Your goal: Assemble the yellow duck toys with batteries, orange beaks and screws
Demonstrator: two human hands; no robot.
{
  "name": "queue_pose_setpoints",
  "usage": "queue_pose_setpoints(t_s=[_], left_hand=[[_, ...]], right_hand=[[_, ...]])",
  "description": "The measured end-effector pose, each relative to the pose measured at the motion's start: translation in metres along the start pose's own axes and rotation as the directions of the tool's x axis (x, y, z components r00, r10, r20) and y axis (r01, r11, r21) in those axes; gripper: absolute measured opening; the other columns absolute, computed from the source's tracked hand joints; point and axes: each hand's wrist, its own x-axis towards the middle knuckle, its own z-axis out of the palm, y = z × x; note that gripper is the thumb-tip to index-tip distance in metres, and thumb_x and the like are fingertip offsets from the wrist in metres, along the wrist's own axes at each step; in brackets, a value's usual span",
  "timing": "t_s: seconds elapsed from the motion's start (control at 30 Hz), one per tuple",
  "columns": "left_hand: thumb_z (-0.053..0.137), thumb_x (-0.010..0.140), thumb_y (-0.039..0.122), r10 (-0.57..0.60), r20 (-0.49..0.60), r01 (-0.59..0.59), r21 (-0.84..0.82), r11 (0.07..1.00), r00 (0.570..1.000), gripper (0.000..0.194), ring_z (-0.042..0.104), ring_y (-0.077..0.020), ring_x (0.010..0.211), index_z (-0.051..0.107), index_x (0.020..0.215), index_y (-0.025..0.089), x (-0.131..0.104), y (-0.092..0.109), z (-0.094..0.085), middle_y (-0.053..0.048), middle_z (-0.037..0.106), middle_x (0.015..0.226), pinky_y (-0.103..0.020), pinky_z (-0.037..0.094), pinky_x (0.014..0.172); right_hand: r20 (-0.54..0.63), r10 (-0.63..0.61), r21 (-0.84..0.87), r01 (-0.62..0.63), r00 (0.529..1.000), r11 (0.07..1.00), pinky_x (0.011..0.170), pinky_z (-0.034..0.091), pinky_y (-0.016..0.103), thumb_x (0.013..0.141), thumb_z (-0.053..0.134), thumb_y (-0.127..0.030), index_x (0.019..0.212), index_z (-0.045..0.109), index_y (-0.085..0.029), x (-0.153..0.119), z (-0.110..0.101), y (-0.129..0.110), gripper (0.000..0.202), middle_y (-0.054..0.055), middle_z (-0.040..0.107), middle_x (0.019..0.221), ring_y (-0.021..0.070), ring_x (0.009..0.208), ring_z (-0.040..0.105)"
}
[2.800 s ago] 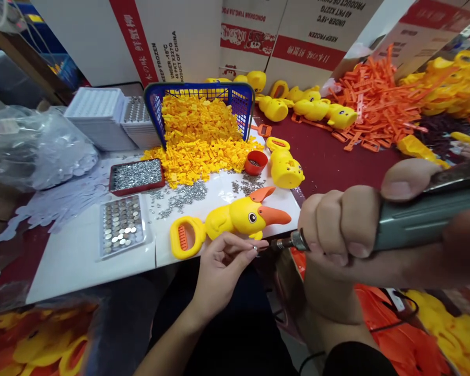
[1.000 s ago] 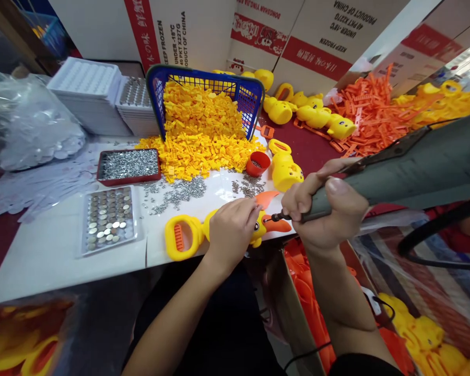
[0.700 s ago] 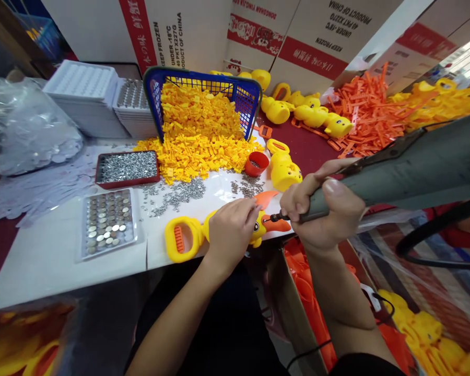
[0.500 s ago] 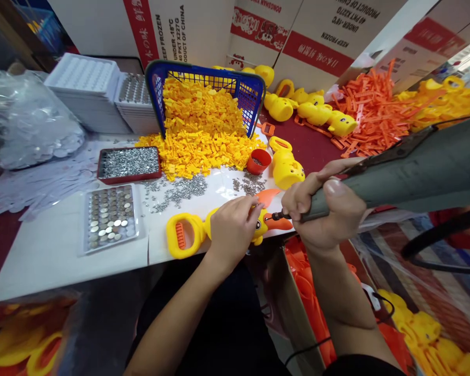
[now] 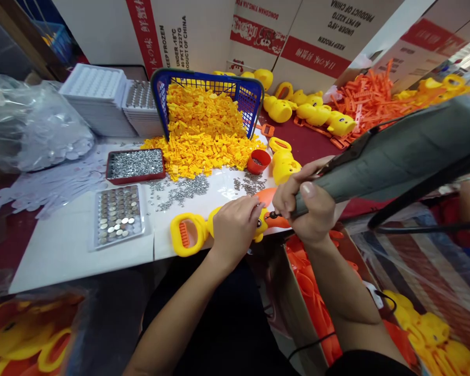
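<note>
A yellow duck-shaped toy (image 5: 188,235) with a looped handle and an orange bill (image 5: 276,220) lies at the table's front edge. My left hand (image 5: 235,227) is closed over the toy's middle, its thumb and forefinger pinched near the head; whatever is between those fingertips is too small to name. My right hand (image 5: 307,206) is wrapped round a grey-green power screwdriver (image 5: 391,156). The driver's dark tip touches or nearly touches the toy's head beside the bill. Behind them stands a red cup (image 5: 259,161) of small screws, with loose screws (image 5: 250,184) in front of it.
A blue basket (image 5: 159,104) spills yellow parts. To its left are a red tray (image 5: 165,166) of metal pieces, a tray of coin-like discs (image 5: 117,216) and stacked white trays (image 5: 94,104). Yellow toys and orange strips (image 5: 370,99) lie behind. A box of orange parts (image 5: 305,282) is below.
The rear of the driver has swung towards me and my right hand has shifted slightly left. The view has moved a little. My left hand stays on the toy.
</note>
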Motion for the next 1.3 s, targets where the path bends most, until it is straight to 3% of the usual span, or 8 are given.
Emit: queue_pose_setpoints(t_s=[0.2, 0.47, 0.77, 0.97, 1.1, 1.23, 1.3], left_hand=[[0.057, 0.099, 0.024, -0.037, -0.005, 0.037, 0.034, 0.999, 0.999, 0.018, 0.074, -0.0176, 0.075, 0.072, 0.09, 0.02, -0.001, 0.0, 0.001, -0.002, 0.081, 0.087, -0.027, 0.049, 0.065], [0.063, 0.098, 0.028, -0.071, -0.013, 0.071, -0.043, 0.997, 0.997, 0.013, 0.075, -0.0187, 0.078, 0.071, 0.09, 0.02, -0.002, -0.001, 0.002, -0.003, 0.081, 0.09, -0.028, 0.051, 0.069], [0.066, 0.095, 0.029, -0.109, 0.003, 0.109, -0.014, 0.994, 0.994, 0.01, 0.073, -0.0189, 0.073, 0.066, 0.089, 0.022, -0.004, -0.002, 0.002, -0.003, 0.08, 0.086, -0.027, 0.048, 0.064], [0.059, 0.1, 0.035, -0.034, -0.049, 0.034, 0.0, 0.999, 0.998, 0.02, 0.072, -0.0179, 0.07, 0.066, 0.088, 0.02, -0.002, -0.002, 0.004, -0.003, 0.079, 0.082, -0.027, 0.047, 0.063], [0.054, 0.102, 0.036, 0.001, -0.09, 0.002, 0.032, 0.999, 0.996, 0.025, 0.072, -0.0177, 0.071, 0.066, 0.088, 0.019, -0.002, -0.001, 0.006, -0.004, 0.079, 0.083, -0.027, 0.049, 0.065], [0.051, 0.103, 0.044, 0.01, -0.106, -0.004, 0.057, 0.998, 0.994, 0.031, 0.074, -0.0173, 0.073, 0.067, 0.095, 0.018, -0.003, -0.002, 0.007, -0.004, 0.08, 0.086, -0.026, 0.051, 0.067], [0.053, 0.1, 0.052, 0.001, -0.095, 0.005, 0.055, 0.998, 0.996, 0.039, 0.075, -0.0185, 0.076, 0.066, 0.108, 0.016, -0.004, -0.002, 0.006, -0.005, 0.081, 0.09, -0.026, 0.053, 0.068]], right_hand=[[0.031, -0.016, 0.012, 0.016, 0.999, 1.0, 0.034, 0.034, 0.026, 0.083, 0.069, -0.031, 0.091, 0.059, -0.026, -0.002, 0.0, 0.0, 0.014, -0.01, 0.047, 0.046, 0.0106, 0.031, 0.037], [-0.222, -0.069, 0.134, 0.101, 0.973, 0.986, 0.031, 0.026, 0.026, 0.076, 0.065, -0.029, 0.079, 0.063, -0.025, 0.023, -0.007, -0.019, 0.006, -0.008, 0.043, 0.041, 0.0096, 0.029, 0.032], [-0.233, -0.033, 0.051, 0.046, 0.972, 0.998, 0.033, 0.025, 0.028, 0.078, 0.065, -0.04, 0.077, 0.056, -0.028, 0.022, 0.008, -0.009, 0.015, -0.009, 0.037, 0.041, 0.0105, 0.028, 0.03], [-0.201, -0.055, 0.088, 0.074, 0.978, 0.993, 0.033, 0.027, 0.026, 0.079, 0.065, -0.035, 0.077, 0.055, -0.026, 0.023, 0.006, -0.005, 0.013, -0.009, 0.04, 0.041, 0.0101, 0.028, 0.032], [-0.244, -0.074, 0.095, 0.1, 0.967, 0.99, 0.03, 0.026, 0.025, 0.076, 0.062, -0.033, 0.078, 0.057, -0.025, 0.024, 0.008, 0.001, 0.01, -0.01, 0.04, 0.039, 0.0096, 0.026, 0.03], [-0.294, -0.077, 0.067, 0.101, 0.953, 0.993, 0.028, 0.024, 0.024, 0.072, 0.059, -0.033, 0.077, 0.057, -0.025, 0.024, 0.012, 0.001, 0.01, -0.011, 0.039, 0.037, 0.0092, 0.025, 0.027], [-0.303, -0.082, 0.046, 0.101, 0.949, 0.994, 0.028, 0.024, 0.024, 0.071, 0.059, -0.033, 0.077, 0.056, -0.025, 0.025, 0.013, 0.0, 0.01, -0.011, 0.039, 0.037, 0.0092, 0.025, 0.027]])
